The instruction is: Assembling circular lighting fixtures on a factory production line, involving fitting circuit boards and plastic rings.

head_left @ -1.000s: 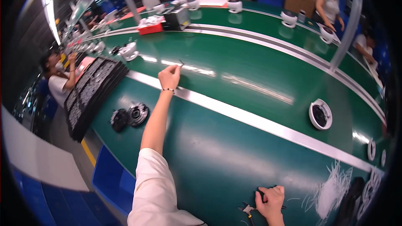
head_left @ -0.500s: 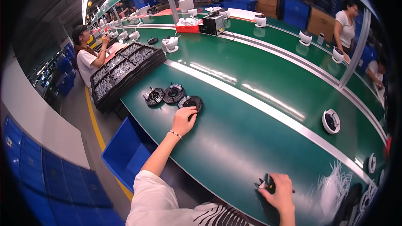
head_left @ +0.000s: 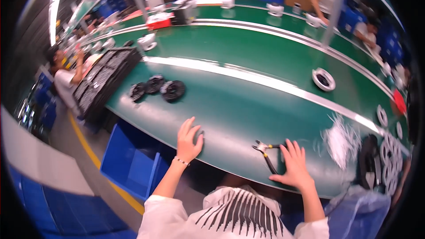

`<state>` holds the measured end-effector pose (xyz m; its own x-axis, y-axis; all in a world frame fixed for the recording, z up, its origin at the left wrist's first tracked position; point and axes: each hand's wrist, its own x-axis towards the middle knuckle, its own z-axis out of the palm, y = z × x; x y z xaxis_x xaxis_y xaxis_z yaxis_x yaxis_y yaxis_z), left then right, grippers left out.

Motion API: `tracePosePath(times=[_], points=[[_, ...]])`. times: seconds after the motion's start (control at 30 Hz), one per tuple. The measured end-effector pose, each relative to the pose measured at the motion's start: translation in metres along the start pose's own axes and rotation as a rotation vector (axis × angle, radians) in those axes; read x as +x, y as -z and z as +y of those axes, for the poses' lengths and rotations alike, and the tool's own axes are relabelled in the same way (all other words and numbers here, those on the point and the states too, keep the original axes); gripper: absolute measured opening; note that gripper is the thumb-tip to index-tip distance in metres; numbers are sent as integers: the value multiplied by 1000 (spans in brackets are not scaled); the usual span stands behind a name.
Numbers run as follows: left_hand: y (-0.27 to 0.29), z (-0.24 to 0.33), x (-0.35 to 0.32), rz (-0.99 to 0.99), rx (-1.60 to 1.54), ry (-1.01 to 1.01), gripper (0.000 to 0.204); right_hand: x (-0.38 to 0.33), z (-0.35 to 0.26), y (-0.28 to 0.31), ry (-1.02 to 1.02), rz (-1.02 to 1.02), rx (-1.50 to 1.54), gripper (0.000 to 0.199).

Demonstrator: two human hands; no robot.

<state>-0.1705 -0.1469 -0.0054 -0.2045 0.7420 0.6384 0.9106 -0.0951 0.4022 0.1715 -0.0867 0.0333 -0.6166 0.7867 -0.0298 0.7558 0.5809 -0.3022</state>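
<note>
My left hand [head_left: 188,142] hovers over the near edge of the green bench, fingers apart and nothing in them. To the right, my right hand [head_left: 294,164] is spread beside a pair of cutting pliers [head_left: 264,148]. The pliers lie with jaws apart, their black-and-yellow handles splayed towards my thumb and fingertips; whether I touch them is unclear. Farther left on the bench sit three round black parts [head_left: 173,91] with silvery pieces on their rims. A bundle of thin white strips [head_left: 340,144], like cable ties, lies right of my right hand.
A blue bin [head_left: 128,168] stands below the bench edge at left. Black trays [head_left: 108,77] of small parts are stacked at far left, near a seated co-worker [head_left: 66,79]. White rings [head_left: 389,159] lie far right. A white round housing [head_left: 323,79] sits beyond the metal rail.
My left hand has left the round black parts and come back towards me. My right hand has opened away from the pliers, which now show in full. The view has turned rightward.
</note>
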Motion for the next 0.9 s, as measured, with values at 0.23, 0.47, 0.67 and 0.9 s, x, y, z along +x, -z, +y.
tracePosePath(times=[0.23,0.47,0.67,0.9], points=[[-2,2,-17,-21,30,117,26,12,11,-20,112,190,38,81],[-10,-1,-18,-62,34,96,23,5,23,-32,200,406,198,68],[-16,-8,-16,-5,34,61,23,4,15,-26,302,486,196,48],[-8,-8,-15,-15,53,99,22,5,-5,0,178,216,86,55]])
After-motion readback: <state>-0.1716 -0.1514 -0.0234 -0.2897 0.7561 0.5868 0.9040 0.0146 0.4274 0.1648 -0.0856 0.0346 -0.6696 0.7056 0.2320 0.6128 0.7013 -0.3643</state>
